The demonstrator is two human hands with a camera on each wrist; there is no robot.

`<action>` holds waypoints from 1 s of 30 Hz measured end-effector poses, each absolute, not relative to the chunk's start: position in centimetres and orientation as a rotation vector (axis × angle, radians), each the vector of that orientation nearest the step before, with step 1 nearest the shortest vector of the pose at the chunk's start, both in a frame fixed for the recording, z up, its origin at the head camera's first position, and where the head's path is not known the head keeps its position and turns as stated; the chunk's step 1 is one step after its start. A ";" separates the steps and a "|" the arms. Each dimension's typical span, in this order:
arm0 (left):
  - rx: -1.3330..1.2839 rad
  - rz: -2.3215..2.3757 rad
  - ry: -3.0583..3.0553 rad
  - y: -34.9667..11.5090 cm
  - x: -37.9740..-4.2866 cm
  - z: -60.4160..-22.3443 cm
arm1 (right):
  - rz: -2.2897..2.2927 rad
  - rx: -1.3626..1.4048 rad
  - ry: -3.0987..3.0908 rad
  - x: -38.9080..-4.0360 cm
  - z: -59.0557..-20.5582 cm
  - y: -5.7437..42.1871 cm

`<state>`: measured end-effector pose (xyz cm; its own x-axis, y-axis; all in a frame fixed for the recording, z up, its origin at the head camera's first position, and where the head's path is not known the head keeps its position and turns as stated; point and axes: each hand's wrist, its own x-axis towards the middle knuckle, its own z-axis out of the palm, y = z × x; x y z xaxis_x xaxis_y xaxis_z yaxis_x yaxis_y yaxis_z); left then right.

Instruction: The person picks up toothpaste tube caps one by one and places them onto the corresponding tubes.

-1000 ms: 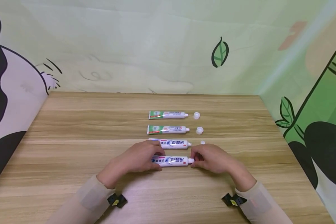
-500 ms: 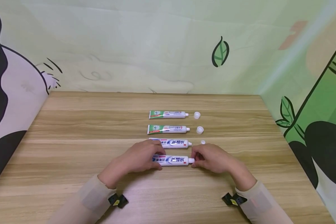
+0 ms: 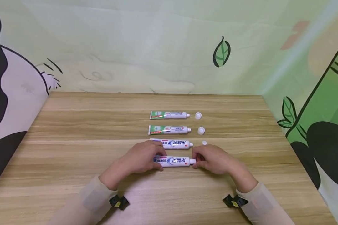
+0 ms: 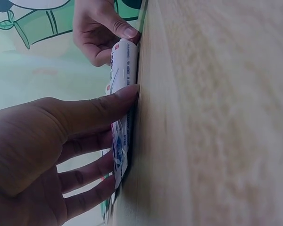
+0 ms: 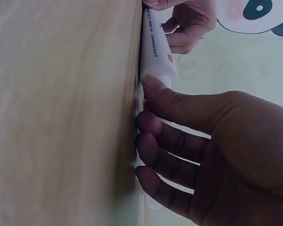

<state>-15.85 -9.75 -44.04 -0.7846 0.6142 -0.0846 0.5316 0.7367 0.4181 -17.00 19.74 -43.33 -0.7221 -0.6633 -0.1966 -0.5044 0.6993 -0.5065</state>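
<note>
The nearest toothpaste tube [image 3: 174, 161], white with blue and red print, lies flat on the wooden table. My left hand [image 3: 139, 157] grips its tail half, thumb on the near side and fingers on the far side, hiding the tail. At the other end, my right hand [image 3: 214, 158] pinches the white cap [image 3: 192, 161] between thumb and fingers. In the right wrist view the thumb covers most of that cap, below the tube's shoulder [image 5: 159, 73]. Just behind lies a matching tube [image 3: 176, 144], uncapped, its tail partly behind my left hand.
Two green-and-white toothpaste tubes [image 3: 169, 130] lie farther back, parallel, with bare nozzles. Beside them sit round white caps [image 3: 201, 130], and a smaller cap [image 3: 204, 142] lies close behind my right hand. A printed backdrop [image 3: 157, 47] stands behind the wooden table [image 3: 73, 125].
</note>
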 end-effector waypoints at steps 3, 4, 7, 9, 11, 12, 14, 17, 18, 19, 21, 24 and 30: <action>0.898 0.563 2.716 -9.7 -15.8 -43.9 | -0.603 -0.909 2.547 -17.0 -43.3 19.7; 0.896 0.562 2.715 -9.7 -15.8 -43.9 | -0.603 -0.909 2.548 -17.0 -43.3 19.7; 0.891 0.560 2.712 -9.8 -15.8 -43.8 | -0.597 -0.910 2.551 -16.9 -43.2 19.7; 0.894 0.560 2.712 -9.8 -15.8 -43.8 | -0.591 -0.910 2.551 -16.9 -43.2 19.7; 0.901 0.557 2.710 -9.8 -15.7 -43.8 | -0.586 -0.912 2.551 -16.9 -43.2 19.7; 0.906 0.559 2.710 -9.8 -15.7 -43.8 | -0.586 -0.913 2.548 -16.9 -43.1 19.7; 0.916 0.560 2.707 -9.8 -15.7 -43.8 | -0.590 -0.919 2.539 -16.9 -43.1 19.8; 0.916 0.582 2.705 -9.9 -15.7 -43.7 | -0.595 -0.928 2.530 -16.9 -42.9 20.0; 0.913 0.591 2.709 -10.0 -15.8 -43.7 | -0.596 -0.929 2.529 -16.9 -42.9 20.0; 0.908 0.595 2.715 -10.0 -15.8 -43.7 | -0.598 -0.922 2.531 -17.0 -42.8 20.1; 0.899 0.615 2.735 -10.1 -16.0 -43.5 | -0.599 -0.908 2.541 -17.0 -42.7 20.3; 0.870 0.619 2.778 -10.4 -16.4 -43.3 | -0.613 -0.882 2.559 -17.1 -42.4 20.6; 0.807 0.665 2.822 -11.0 -17.1 -43.2 | -0.632 -0.805 2.629 -17.4 -41.9 21.2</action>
